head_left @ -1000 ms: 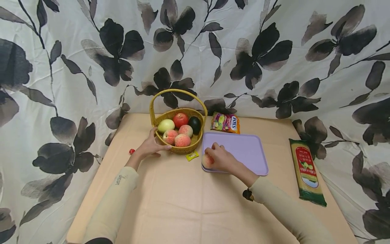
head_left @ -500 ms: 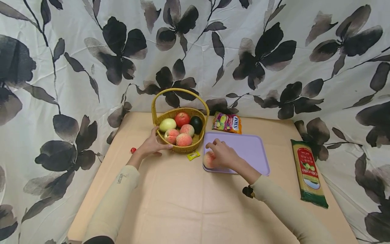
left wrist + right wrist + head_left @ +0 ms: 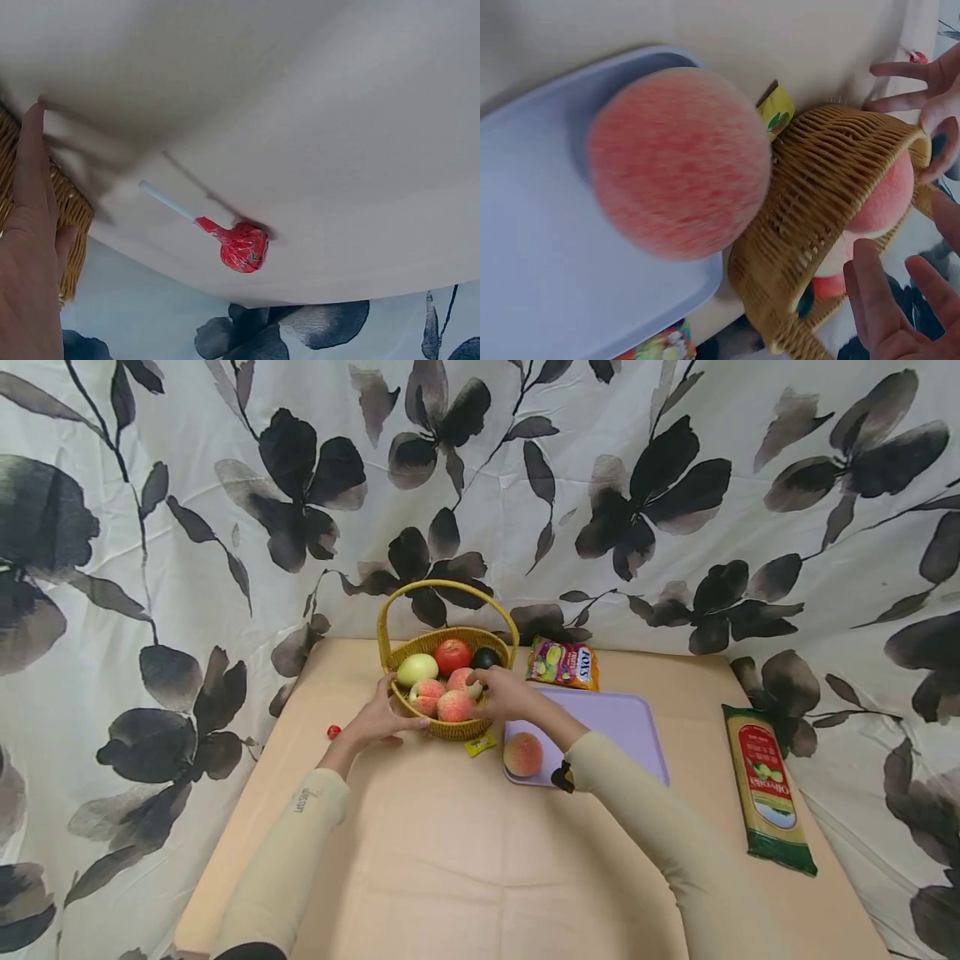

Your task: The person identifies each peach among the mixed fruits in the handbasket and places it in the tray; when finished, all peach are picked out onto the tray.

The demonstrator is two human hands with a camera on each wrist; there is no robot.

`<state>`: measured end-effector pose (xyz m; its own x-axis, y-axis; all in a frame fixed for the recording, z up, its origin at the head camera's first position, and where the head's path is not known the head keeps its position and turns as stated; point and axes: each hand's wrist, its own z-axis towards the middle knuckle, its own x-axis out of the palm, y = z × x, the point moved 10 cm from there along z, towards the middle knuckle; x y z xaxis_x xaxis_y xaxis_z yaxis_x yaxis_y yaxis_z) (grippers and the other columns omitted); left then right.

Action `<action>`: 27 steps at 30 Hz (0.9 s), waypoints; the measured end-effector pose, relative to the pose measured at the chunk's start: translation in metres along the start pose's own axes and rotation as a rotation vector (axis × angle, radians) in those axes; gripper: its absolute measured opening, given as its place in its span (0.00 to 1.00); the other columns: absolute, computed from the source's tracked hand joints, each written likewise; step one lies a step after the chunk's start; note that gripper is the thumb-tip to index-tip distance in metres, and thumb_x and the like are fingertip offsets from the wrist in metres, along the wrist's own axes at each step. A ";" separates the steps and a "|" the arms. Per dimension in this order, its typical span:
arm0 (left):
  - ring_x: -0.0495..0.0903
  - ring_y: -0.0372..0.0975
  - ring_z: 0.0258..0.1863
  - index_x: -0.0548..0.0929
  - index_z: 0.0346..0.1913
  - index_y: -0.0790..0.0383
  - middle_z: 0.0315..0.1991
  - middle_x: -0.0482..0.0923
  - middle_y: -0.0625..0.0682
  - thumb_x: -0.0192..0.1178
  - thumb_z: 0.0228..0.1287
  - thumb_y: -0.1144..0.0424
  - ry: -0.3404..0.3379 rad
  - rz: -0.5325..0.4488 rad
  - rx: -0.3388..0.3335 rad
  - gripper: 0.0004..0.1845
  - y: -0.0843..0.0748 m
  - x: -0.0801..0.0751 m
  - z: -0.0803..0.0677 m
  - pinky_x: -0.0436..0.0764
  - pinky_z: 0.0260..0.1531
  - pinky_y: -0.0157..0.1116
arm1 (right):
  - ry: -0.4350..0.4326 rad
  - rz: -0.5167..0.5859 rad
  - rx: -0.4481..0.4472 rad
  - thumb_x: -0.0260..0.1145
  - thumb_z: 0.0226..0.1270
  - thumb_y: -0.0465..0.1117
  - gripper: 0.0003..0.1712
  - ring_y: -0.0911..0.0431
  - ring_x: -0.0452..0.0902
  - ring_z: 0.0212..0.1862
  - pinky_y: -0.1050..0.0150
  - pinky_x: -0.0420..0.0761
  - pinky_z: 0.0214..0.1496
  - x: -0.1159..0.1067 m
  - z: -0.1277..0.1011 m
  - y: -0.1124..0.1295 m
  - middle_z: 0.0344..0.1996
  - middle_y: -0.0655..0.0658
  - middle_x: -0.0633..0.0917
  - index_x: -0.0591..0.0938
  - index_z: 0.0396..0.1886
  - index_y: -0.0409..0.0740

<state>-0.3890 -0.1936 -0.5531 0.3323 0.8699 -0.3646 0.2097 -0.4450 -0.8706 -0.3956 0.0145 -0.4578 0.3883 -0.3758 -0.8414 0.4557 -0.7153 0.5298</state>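
My left hand rests against the left front of the yellow wicker basket, fingers extended along its side. Inside lie three peaches, a pale green fruit, a red round fruit and a dark oval one. Over the basket's right rim reaches my right hand, its fingertips right at the rear peach. Its fingers are spread apart in the right wrist view. Another peach sits on the near left corner of the lilac tray.
Beside the basket lie a small yellow wrapped candy and a red lollipop. Behind the tray is a colourful FOX'S candy bag. A green and gold Olivoilà packet lies at the right table edge.
My right hand has let go of the peach on the tray and moved left and back to the basket. The left hand stays at the basket.
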 end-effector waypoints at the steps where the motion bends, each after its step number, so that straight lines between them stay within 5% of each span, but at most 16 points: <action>1: 0.61 0.62 0.76 0.29 0.83 0.45 0.86 0.32 0.62 0.80 0.55 0.45 -0.002 -0.003 0.004 0.72 0.000 0.000 0.000 0.87 0.53 0.56 | 0.009 -0.012 -0.005 0.76 0.66 0.45 0.31 0.47 0.79 0.51 0.56 0.83 0.53 0.002 0.007 0.002 0.56 0.37 0.84 0.79 0.65 0.40; 8: 0.60 0.62 0.77 0.31 0.83 0.44 0.86 0.32 0.61 0.80 0.55 0.47 -0.005 -0.035 0.019 0.71 0.002 0.003 -0.001 0.85 0.55 0.59 | 0.104 -0.077 0.095 0.77 0.65 0.46 0.29 0.52 0.73 0.45 0.62 0.77 0.44 0.017 0.035 0.004 0.46 0.42 0.83 0.80 0.63 0.41; 15: 0.64 0.60 0.74 0.31 0.84 0.45 0.86 0.34 0.61 0.80 0.55 0.45 -0.022 0.012 0.019 0.71 0.004 0.004 -0.001 0.87 0.53 0.54 | 0.212 -0.128 0.183 0.76 0.66 0.53 0.22 0.55 0.72 0.39 0.67 0.72 0.36 0.022 0.040 -0.010 0.33 0.49 0.78 0.85 0.45 0.40; 27: 0.69 0.60 0.70 0.30 0.84 0.45 0.85 0.37 0.63 0.79 0.56 0.43 -0.031 0.030 0.011 0.71 0.003 0.001 -0.001 0.88 0.52 0.54 | 0.233 -0.023 0.162 0.76 0.66 0.55 0.26 0.54 0.73 0.42 0.66 0.73 0.38 0.023 0.043 -0.014 0.41 0.45 0.80 0.80 0.50 0.41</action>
<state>-0.3870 -0.1940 -0.5563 0.3093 0.8626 -0.4002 0.1902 -0.4685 -0.8628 -0.4280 -0.0096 -0.4888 0.5613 -0.2260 -0.7961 0.3398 -0.8142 0.4707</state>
